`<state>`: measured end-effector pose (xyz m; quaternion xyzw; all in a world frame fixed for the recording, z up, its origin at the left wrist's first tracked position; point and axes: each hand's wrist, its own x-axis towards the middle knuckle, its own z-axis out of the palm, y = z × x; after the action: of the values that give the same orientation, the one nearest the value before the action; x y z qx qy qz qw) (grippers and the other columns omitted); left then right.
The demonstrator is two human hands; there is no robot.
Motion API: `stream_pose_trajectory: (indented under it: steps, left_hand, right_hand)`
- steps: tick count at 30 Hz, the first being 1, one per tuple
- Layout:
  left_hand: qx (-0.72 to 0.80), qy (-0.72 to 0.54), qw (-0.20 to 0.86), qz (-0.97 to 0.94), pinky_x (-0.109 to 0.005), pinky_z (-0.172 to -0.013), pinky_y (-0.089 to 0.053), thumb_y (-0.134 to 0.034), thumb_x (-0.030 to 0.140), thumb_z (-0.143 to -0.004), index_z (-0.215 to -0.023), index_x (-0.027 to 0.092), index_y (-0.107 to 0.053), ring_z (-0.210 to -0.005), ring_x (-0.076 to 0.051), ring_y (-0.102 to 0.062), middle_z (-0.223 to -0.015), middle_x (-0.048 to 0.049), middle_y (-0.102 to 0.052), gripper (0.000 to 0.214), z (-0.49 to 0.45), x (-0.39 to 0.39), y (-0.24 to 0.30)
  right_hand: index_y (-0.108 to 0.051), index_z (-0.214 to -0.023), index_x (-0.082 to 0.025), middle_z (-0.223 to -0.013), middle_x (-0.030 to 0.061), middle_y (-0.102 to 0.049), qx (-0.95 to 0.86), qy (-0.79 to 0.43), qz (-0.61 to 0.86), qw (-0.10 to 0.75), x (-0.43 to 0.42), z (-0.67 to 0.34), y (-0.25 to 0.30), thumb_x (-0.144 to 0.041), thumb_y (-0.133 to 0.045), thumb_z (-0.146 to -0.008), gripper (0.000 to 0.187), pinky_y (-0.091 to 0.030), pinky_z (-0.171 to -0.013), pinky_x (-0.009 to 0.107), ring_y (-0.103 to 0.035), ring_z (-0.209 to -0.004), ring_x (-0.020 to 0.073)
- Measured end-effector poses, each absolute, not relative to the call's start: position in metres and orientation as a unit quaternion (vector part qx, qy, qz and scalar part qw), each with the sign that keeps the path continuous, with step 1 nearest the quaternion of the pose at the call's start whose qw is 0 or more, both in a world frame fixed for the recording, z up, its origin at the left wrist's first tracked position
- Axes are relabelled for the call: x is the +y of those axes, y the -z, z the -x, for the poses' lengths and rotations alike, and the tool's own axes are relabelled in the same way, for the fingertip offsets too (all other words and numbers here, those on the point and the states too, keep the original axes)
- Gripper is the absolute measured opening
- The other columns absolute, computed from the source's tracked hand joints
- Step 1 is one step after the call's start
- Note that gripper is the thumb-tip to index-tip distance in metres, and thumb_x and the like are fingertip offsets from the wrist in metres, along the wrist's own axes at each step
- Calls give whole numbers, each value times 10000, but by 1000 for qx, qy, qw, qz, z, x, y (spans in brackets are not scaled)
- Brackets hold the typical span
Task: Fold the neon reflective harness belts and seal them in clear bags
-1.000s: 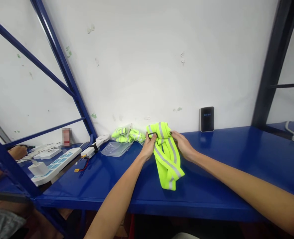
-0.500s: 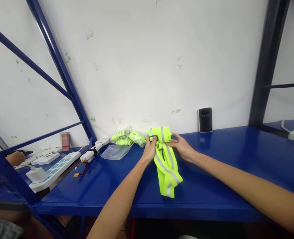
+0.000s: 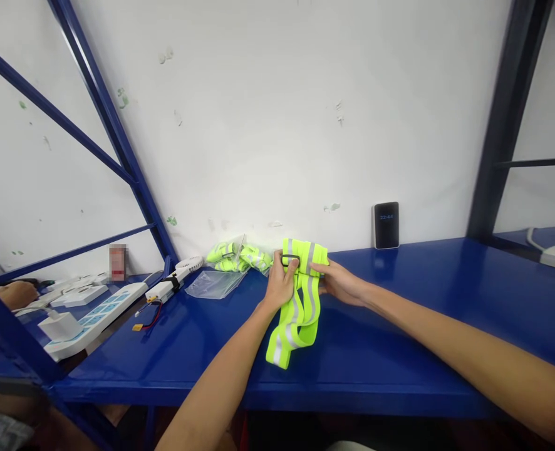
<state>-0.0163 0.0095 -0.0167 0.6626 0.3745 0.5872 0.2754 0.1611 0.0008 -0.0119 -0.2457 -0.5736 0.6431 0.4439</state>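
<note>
A neon-yellow reflective strap with silver stripes is held up between my two hands, its upper part folded into a flat bundle. My left hand grips the bundle's left side, with the thumb by a black buckle. On the right side, my right hand pinches the bundle, thumb in front and the other fingers partly hidden behind. Loose loops of the strap hang below the hands, over the blue table.
Left of my hands lie clear bags with more yellow straps and a flat plastic bag. A white handheld fan, a power strip and wired connectors are further left. A black clock device leans by the wall. Another person's hand is far left.
The hanging loops have swung left. My right thumb has moved onto the bundle's front face, and the bundle looks flatter. The view has shifted slightly.
</note>
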Motion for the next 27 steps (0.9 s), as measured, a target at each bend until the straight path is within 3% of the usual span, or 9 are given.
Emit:
stream_pose_trajectory:
  steps: [6, 8, 12, 14, 19, 23, 27]
  left_hand:
    - [382, -600, 323, -624, -357, -986, -375, -587, 569, -836, -1160, 236, -503, -1013, -265, -602, -1008, -71, -659, 471, 9, 16, 29]
    - [397, -599, 362, -594, -353, -1047, -338, -585, 586, -832, -1186, 221, -496, -1164, -276, -553, -1129, -100, -641, 516, 6, 22, 36]
    - [424, -561, 456, -546, -327, -1114, -303, -599, 596, -822, -1323, 206, -430, -1386, -266, -366, -1441, -120, -466, 657, 2, 32, 42]
    - [404, -533, 533, -518, -346, -1081, -371, -536, 629, -844, -1338, 188, -441, -1350, -279, -423, -1423, -131, -495, 669, 0, 33, 40]
    - [295, -458, 692, -473, -394, -880, -528, -364, 720, -862, -1244, 153, -551, -1043, -295, -649, -1124, -137, -685, 709, 2, 29, 27]
    - [307, -449, 697, -467, -373, -814, -544, -516, 591, -862, -1231, 164, -552, -933, -267, -673, -1050, -110, -694, 566, 5, 25, 22]
    - [301, -536, 637, -465, -355, -813, -544, -665, 394, -819, -1237, 183, -520, -860, -218, -676, -1012, -76, -686, 490, 5, 29, 24]
  right_hand:
    - [-471, -1248, -285, -1229, 50, -636, -603, -554, 255, 514, 10, -156, 18, -335, -733, -768, 549, -499, -955, 398, -596, -1131, 238]
    - [-468, -1221, -275, -1233, 57, -622, -614, -512, 266, 539, 15, -156, 21, -342, -735, -756, 540, -470, -996, 400, -564, -1177, 240]
    - [-468, -1188, -246, -1228, 77, -597, -648, -421, 286, 567, 28, -161, 28, -350, -728, -732, 535, -465, -978, 410, -560, -1150, 254]
    - [-472, -1175, -234, -1184, 75, -600, -670, -375, 287, 573, 33, -164, 30, -321, -714, -728, 516, -471, -947, 401, -571, -1101, 251]
    - [-533, -979, -210, -951, 18, -602, -706, -310, 303, 560, 37, -171, 28, -200, -690, -650, 364, -474, -774, 323, -568, -880, 206]
    - [-556, -855, -198, -840, -13, -586, -695, -346, 315, 545, 34, -172, 26, -139, -631, -593, 278, -445, -724, 290, -540, -802, 180]
    - [-607, -1045, -247, -973, -2, -630, -643, -452, 303, 538, 29, -170, 24, -112, -578, -578, 487, -468, -773, 305, -569, -941, 217]
